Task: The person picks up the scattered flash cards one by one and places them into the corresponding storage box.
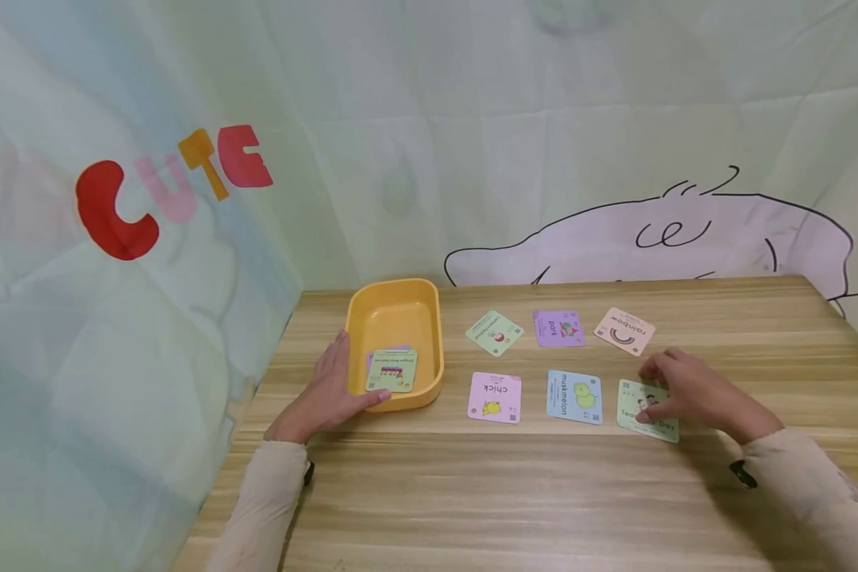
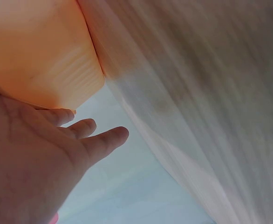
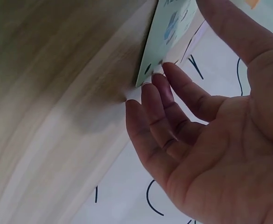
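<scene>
My left hand [image 1: 326,392] rests against the left side of a yellow tray [image 1: 436,318], its thumb over the front rim. The left wrist view has its extended fingers [image 2: 109,138] alongside the tray's outer wall [image 2: 38,51]. Inside the tray lie several stacked cards, a green card [image 1: 392,371] with a red boat picture on top. My right hand [image 1: 697,395] reaches over a green "Teacher's Day" card [image 1: 651,427] on the table. Its thumb tip is over the card's face. In the right wrist view, loosely bent fingertips stand at the edge of this card [image 3: 167,35].
Nearby on the wooden table [image 1: 508,500] lie a muskmelon card [image 1: 574,397], a pink chick card [image 1: 495,397], a green Lantern Festival card [image 1: 495,332], a purple park card [image 1: 558,328] and a rainbow card [image 1: 624,330]. A printed curtain [image 1: 543,143] hangs behind.
</scene>
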`<state>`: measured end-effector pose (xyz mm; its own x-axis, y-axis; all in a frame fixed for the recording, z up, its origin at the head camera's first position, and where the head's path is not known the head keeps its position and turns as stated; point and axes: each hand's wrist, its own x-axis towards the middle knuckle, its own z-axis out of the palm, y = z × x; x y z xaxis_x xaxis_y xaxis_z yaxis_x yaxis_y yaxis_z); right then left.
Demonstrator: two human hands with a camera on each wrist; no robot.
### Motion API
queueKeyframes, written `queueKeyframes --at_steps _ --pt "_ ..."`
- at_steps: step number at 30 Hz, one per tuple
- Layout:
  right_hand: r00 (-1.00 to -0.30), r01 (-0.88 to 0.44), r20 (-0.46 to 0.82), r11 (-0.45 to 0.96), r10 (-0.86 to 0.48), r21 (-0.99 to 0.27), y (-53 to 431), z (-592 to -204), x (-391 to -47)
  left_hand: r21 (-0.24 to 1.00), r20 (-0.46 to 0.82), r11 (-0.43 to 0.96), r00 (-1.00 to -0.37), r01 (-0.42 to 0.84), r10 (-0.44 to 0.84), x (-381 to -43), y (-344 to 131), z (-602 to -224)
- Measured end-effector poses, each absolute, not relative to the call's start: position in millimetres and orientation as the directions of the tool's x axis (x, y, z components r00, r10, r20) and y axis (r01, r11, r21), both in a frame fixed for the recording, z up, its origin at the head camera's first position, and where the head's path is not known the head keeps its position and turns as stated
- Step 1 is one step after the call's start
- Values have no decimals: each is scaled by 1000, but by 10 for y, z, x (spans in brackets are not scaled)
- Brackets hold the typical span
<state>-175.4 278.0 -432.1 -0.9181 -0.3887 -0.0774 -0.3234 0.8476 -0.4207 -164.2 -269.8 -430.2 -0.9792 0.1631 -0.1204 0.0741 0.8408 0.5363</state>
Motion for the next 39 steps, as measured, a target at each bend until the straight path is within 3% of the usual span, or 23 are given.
queueKeyframes --at_steps 13,24,39 --pt "-901 -313 -157 856 -405 -411 2765 -4312 -1870 524 -125 849 -980 70 158 -1645 -2710 -4304" --pt "-873 -280 -224 821 -433 -497 2764 -4291 -1936 538 -99 838 -981 91 170 -1639 -2707 -4311" --pt "-837 -320 -241 797 -491 -512 2793 -4263 -1997 546 -96 833 -980 93 172 -1634 -2712 -4323"
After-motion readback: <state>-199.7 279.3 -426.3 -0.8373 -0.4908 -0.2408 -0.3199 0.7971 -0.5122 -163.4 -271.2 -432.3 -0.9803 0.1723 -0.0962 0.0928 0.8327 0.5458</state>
